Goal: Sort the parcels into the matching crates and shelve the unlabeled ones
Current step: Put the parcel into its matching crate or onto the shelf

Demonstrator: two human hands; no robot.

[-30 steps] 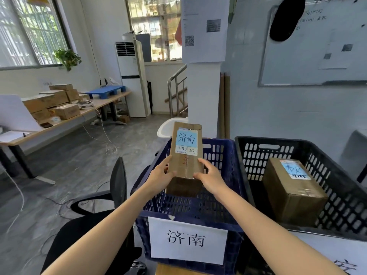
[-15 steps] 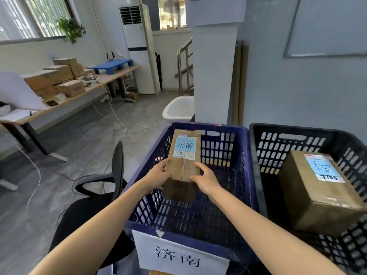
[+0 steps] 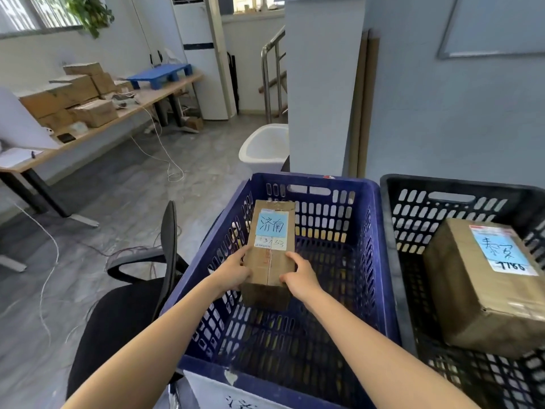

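Observation:
A narrow brown cardboard parcel (image 3: 271, 255) with a blue handwritten label hangs inside the blue crate (image 3: 380, 261), near its left wall. My left hand (image 3: 233, 273) grips its left side and my right hand (image 3: 300, 278) grips its right side, both at the near end. A white label sheet hangs on the crate's front wall. To the right, a black crate (image 3: 395, 261) holds a larger brown parcel (image 3: 489, 284) with its own blue label.
A black office chair (image 3: 132, 299) stands left of the blue crate. Several cardboard boxes (image 3: 70, 95) sit on a long wooden table (image 3: 141, 110) at the far left. A white bin (image 3: 265, 146) stands by the pillar (image 3: 321, 84). Cables trail over the grey floor.
Both hands have lowered the parcel from above the blue crate's rim down into the crate. My view has tilted downward and closer.

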